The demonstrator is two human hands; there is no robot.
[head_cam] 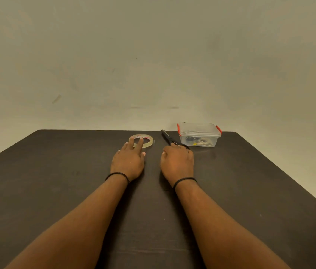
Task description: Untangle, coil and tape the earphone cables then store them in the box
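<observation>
Your left hand (128, 162) rests straight fingers (140, 141) on the tape roll (147, 141); right hand (178, 162) curls over the scissors (167, 138). Earphone cables (201, 142) sit inside the lidded box (198, 133) at the surface's (56, 181) far edge; judged near finished

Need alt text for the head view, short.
Two bare hands rest on a dark table: the left hand touches a tape roll, the right hand is at black scissors. A closed clear box holds cables.

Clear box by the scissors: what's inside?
Through the clear box, lid latched on, pale coiled cables and something dark with a yellow bit lie at the bottom; count and taping can't be told.
</observation>
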